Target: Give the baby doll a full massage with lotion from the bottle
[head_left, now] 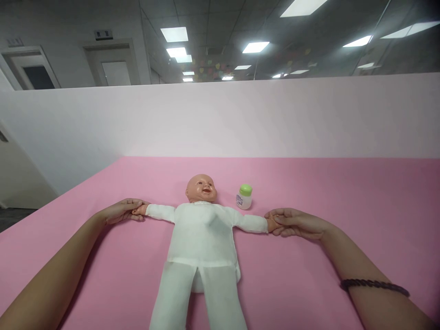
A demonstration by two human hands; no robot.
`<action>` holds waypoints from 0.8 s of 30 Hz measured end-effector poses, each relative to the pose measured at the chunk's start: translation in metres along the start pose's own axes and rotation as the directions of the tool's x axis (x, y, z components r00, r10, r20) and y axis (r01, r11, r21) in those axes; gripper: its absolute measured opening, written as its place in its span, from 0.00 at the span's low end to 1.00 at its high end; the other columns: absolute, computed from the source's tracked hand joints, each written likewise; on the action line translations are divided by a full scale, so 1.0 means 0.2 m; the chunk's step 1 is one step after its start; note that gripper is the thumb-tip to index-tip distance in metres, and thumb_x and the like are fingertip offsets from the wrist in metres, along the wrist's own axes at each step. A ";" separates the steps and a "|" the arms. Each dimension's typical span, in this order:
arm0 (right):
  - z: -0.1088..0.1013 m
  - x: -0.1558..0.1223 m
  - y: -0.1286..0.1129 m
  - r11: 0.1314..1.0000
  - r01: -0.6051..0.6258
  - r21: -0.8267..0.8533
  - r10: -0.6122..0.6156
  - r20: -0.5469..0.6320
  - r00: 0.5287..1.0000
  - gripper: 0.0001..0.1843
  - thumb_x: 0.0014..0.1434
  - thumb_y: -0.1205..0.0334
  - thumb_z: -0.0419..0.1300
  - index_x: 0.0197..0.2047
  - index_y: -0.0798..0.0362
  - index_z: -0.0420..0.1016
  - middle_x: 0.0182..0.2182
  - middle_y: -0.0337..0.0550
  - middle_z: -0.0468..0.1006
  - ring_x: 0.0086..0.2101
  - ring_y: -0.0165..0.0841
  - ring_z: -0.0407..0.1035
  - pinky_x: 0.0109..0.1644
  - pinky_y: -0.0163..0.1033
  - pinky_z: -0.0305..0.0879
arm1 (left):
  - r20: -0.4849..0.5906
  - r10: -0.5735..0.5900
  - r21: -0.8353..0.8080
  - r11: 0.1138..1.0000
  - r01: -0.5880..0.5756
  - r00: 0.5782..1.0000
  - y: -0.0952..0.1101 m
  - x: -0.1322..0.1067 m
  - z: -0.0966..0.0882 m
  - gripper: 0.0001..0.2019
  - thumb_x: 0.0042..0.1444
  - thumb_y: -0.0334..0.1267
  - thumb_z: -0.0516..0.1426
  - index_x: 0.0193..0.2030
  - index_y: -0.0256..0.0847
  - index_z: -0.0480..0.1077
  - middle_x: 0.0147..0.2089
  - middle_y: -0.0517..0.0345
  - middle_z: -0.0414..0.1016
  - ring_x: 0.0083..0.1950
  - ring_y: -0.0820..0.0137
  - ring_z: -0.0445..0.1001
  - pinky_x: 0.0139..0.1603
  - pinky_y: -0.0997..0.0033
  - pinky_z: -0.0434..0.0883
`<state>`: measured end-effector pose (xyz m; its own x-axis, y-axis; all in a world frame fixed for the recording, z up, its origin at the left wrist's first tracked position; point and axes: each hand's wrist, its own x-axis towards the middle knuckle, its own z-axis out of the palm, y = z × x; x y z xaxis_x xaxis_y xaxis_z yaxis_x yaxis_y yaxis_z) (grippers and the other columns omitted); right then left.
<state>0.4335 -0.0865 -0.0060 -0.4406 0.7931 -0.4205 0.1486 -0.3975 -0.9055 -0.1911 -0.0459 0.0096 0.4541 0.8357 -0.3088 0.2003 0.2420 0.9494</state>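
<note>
Two small hands are in my grip, one on each side. They belong to a baby doll [203, 233] that lies on its back on the pink counter [343, 192], right in front of me. Its arms are stretched out wide, like a letter T. My left grip [125, 211] pinches the doll's hand [139, 210] on my left side, with the thumb on top and fingers under it. My right grip [298, 223] pinches the other doll hand [272, 224] the same way.

The doll wears a white top [202, 236] with long sleeves and white pants [220, 298]. Its bald head [201, 189] is tipped a bit to my right. The legs run off the bottom of what I can see.

One little jar [244, 200] stands upright on the counter, near the doll's head and just past the arm on my right. My fingers are not touching it. Its round green lid [245, 189] is on. The jar's sides are pale and cloudy, so I cannot tell what is in it or how full it is. It has a label [239, 200], but the words are too tiny to read.

A dark braided band [374, 285] goes around my right arm. Behind the counter is a plain white wall [240, 119], with bright ceiling lights [256, 47] up above.
</note>
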 end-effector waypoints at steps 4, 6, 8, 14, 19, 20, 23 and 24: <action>0.00 0.01 0.00 1.000 -0.002 0.005 0.002 -0.002 1.000 0.23 0.57 0.55 0.68 0.52 0.56 0.72 0.42 0.50 0.79 0.41 0.33 0.77 0.45 0.32 0.76 | 0.011 -0.007 -0.008 1.000 0.007 1.000 0.01 -0.01 0.01 0.22 0.57 0.50 0.61 0.54 0.41 0.76 0.55 0.42 0.77 0.50 0.56 0.79 0.58 0.62 0.73; 0.00 0.00 0.00 1.000 -0.003 0.011 0.003 0.001 1.000 0.23 0.57 0.55 0.68 0.52 0.56 0.72 0.42 0.50 0.79 0.40 0.33 0.78 0.44 0.31 0.76 | 0.024 -0.003 -0.018 1.000 0.003 1.000 0.02 -0.01 0.01 0.21 0.57 0.48 0.62 0.54 0.42 0.77 0.55 0.43 0.77 0.50 0.55 0.79 0.58 0.61 0.73; 0.01 0.00 -0.01 1.000 -0.005 0.016 0.005 0.001 1.000 0.23 0.57 0.56 0.68 0.52 0.56 0.72 0.42 0.50 0.79 0.40 0.33 0.78 0.43 0.31 0.76 | 0.038 0.005 -0.028 1.000 -0.004 0.999 0.02 -0.01 0.00 0.20 0.57 0.47 0.61 0.54 0.42 0.77 0.55 0.44 0.77 0.51 0.55 0.78 0.58 0.61 0.73; 0.03 -0.01 -0.02 1.000 -0.001 0.021 0.001 0.003 1.000 0.24 0.56 0.57 0.68 0.53 0.56 0.71 0.43 0.51 0.79 0.41 0.35 0.78 0.44 0.32 0.77 | 0.026 0.005 -0.021 1.000 -0.004 1.000 0.01 -0.02 0.00 0.20 0.57 0.43 0.63 0.56 0.41 0.75 0.56 0.43 0.76 0.52 0.56 0.78 0.60 0.61 0.72; 0.02 -0.02 -0.02 1.000 0.002 0.009 -0.002 -0.006 1.000 0.25 0.56 0.58 0.68 0.54 0.56 0.70 0.43 0.53 0.79 0.42 0.35 0.77 0.46 0.34 0.76 | 0.048 0.006 0.024 1.000 -0.008 0.999 0.01 -0.01 0.00 0.20 0.57 0.42 0.63 0.57 0.42 0.74 0.54 0.44 0.77 0.53 0.59 0.77 0.60 0.63 0.71; 0.02 -0.02 -0.02 1.000 0.006 0.005 -0.006 -0.005 1.000 0.25 0.56 0.58 0.68 0.54 0.56 0.70 0.43 0.52 0.78 0.42 0.35 0.77 0.46 0.34 0.76 | 0.058 0.016 0.032 0.999 -0.018 0.998 0.01 -0.01 0.00 0.21 0.57 0.42 0.64 0.57 0.42 0.74 0.54 0.44 0.77 0.53 0.59 0.77 0.60 0.63 0.71; 0.03 -0.02 -0.02 1.000 0.018 -0.012 -0.018 0.018 1.000 0.26 0.55 0.57 0.69 0.54 0.55 0.70 0.43 0.51 0.78 0.42 0.34 0.76 0.47 0.34 0.75 | 0.067 0.041 0.044 0.998 -0.044 0.997 0.00 -0.01 0.00 0.22 0.53 0.39 0.66 0.55 0.43 0.74 0.51 0.45 0.78 0.52 0.59 0.77 0.60 0.61 0.71; 0.03 -0.03 -0.02 1.000 0.024 -0.020 -0.023 0.029 0.999 0.27 0.53 0.58 0.70 0.54 0.55 0.70 0.44 0.51 0.78 0.42 0.34 0.76 0.48 0.34 0.74 | 0.064 0.042 0.044 0.998 -0.045 0.997 0.00 -0.01 0.00 0.22 0.52 0.38 0.67 0.55 0.44 0.74 0.50 0.46 0.78 0.52 0.59 0.77 0.60 0.61 0.71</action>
<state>0.4297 -0.0914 0.0010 -0.4698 0.7883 -0.3974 0.1559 -0.3689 -0.9163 -0.1909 -0.0471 0.0100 0.5163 0.8121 -0.2719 0.2182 0.1823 0.9587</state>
